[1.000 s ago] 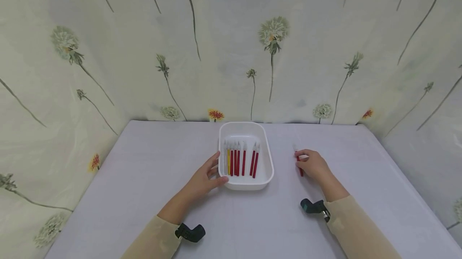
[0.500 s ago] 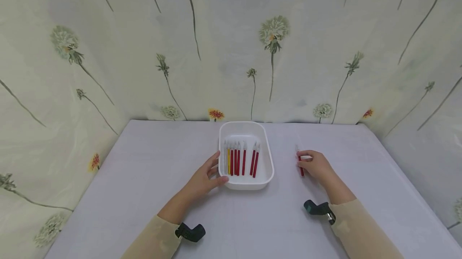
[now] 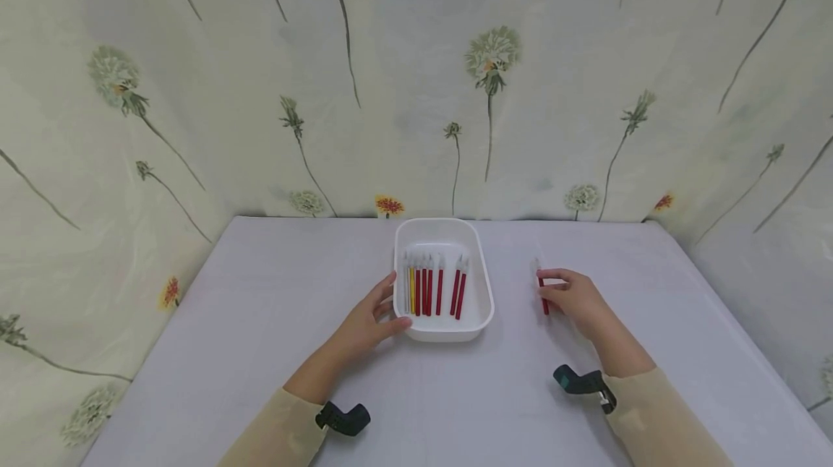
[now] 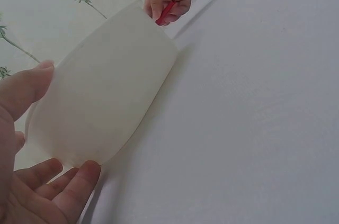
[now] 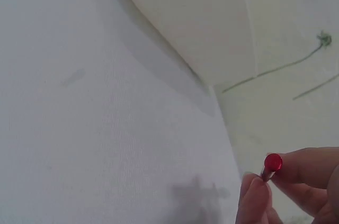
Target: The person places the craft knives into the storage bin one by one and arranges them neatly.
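Note:
In the head view, a white tray [image 3: 449,335] holds a row of slim pen-shaped tools with clear tips: several red tools [image 3: 440,293], one yellow tool [image 3: 413,292] and one silver-grey tool [image 3: 407,292]. My left hand [image 3: 363,326] holds the tray's near left corner, thumb at the near rim, fingers along the left side. To the right of the tray, my right hand [image 3: 579,302] pinches another red pen-shaped tool [image 3: 544,305] between thumb and fingers, clear tip pointing away from me. The right wrist view shows that tool's shiny red end [image 5: 273,162].
A pale cloth covers the table [image 3: 293,264], and a curtain with printed dandelions [image 3: 416,91] hangs behind its far edge. Black wrist cameras sit on both wrists, the left camera [image 3: 345,419] and the right camera [image 3: 579,380].
My right hand and the red pen-shaped tool in it have shifted slightly to the right, and the right forearm has swung that way too. My left hand and the tray stay put.

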Tool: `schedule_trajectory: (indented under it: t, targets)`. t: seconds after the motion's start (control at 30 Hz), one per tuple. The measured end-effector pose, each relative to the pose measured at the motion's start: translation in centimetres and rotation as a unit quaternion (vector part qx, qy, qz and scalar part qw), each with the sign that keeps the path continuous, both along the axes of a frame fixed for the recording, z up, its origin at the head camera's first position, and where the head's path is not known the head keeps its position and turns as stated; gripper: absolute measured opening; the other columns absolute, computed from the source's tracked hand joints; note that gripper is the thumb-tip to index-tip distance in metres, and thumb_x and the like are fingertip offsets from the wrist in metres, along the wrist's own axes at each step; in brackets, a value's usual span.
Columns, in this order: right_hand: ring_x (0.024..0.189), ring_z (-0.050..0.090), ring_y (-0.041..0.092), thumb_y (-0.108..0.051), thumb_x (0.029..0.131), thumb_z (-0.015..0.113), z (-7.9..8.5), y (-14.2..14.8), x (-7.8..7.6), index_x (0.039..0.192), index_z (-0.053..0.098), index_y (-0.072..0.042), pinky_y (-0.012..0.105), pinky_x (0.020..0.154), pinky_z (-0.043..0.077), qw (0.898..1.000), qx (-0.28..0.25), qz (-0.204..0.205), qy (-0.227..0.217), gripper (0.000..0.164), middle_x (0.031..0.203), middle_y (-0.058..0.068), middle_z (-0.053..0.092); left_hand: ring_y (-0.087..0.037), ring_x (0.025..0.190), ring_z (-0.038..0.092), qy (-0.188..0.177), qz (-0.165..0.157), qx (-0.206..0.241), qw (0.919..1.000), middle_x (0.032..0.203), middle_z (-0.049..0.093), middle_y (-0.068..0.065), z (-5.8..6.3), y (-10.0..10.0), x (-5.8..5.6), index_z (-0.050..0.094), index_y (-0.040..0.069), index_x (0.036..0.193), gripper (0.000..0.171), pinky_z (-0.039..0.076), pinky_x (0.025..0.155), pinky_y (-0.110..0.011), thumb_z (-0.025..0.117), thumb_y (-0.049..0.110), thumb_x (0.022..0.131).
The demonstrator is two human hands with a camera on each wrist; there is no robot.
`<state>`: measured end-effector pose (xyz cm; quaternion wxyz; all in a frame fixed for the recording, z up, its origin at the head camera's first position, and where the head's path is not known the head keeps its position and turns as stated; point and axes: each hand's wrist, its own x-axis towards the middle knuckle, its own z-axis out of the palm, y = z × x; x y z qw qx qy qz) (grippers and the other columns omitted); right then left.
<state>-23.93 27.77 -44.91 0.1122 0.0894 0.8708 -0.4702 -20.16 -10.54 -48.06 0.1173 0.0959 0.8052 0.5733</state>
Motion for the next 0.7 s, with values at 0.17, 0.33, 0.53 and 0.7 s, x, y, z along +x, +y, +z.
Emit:
schedule_trajectory:
  t: [0.17,0.33,0.53,0.7]
  targets:
    - [0.095,0.062,0.021,-0.016,0.101,0.060,0.5,-0.3,0.2,0.145,0.047,-0.002,0.027,0.078,0.057,0.999,-0.039,-0.005,-0.007,0.049,0.130,0.026,0.057,-0.034,0.140,0.044,0.001,-0.002,0.003,1.0000,0.158,0.037,-0.013,-0.1,0.0,0.0,0.024,0.026,0.160,0.093,0.044,0.106,-0.051,0.080,0.032,0.087]
    - [0.095,0.061,0.023,-0.017,0.101,0.060,1.0,-0.9,0.5,0.147,0.045,-0.003,0.030,0.083,0.058,0.998,-0.064,-0.003,-0.005,0.051,0.133,0.027,0.054,-0.034,0.140,0.044,0.001,0.000,0.003,1.0000,0.158,0.037,-0.013,-0.2,0.0,0.0,0.024,0.027,0.160,0.093,0.045,0.106,-0.052,0.080,0.033,0.086]
    - [0.107,0.062,0.032,-0.018,0.101,0.060,1.9,-1.6,0.9,0.149,0.043,-0.004,0.028,0.084,0.059,0.997,-0.081,0.003,0.008,0.052,0.135,0.028,0.052,-0.035,0.140,0.044,0.001,0.001,0.001,1.0000,0.158,0.038,-0.013,-0.1,0.0,0.0,0.024,0.027,0.160,0.092,0.046,0.105,-0.053,0.080,0.032,0.087]
    - [0.116,0.059,0.041,-0.016,0.101,0.061,2.5,-2.1,1.0,0.149,0.042,-0.003,0.028,0.085,0.058,0.995,-0.102,0.004,0.018,0.053,0.133,0.027,0.053,-0.034,0.140,0.043,-0.001,0.004,-0.001,1.0000,0.158,0.038,-0.013,-0.1,0.0,0.0,0.024,0.027,0.160,0.092,0.045,0.105,-0.053,0.080,0.032,0.087]
